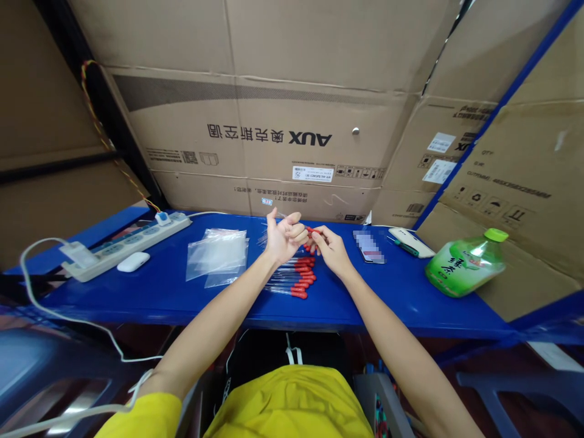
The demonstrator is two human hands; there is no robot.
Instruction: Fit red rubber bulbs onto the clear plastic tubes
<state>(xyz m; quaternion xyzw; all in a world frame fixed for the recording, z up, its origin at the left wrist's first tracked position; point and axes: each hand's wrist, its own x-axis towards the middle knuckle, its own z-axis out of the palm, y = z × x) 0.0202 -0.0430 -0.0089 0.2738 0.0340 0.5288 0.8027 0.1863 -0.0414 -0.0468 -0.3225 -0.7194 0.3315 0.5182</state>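
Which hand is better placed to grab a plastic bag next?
Probably the left hand: it is nearer the clear plastic bags. The right hand is farther off, at a red dropper bulb.

Your bare left forearm (228,310) and right forearm (401,334) converge ahead. Your left grip (286,237) shows its palm – fingers curled inward, thumb raised outward. Your right grip (332,248) sits just beside – back uppermost, thumb and forefinger pinched together.

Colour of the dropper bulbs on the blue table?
The bulbs are red, shown in the head view.
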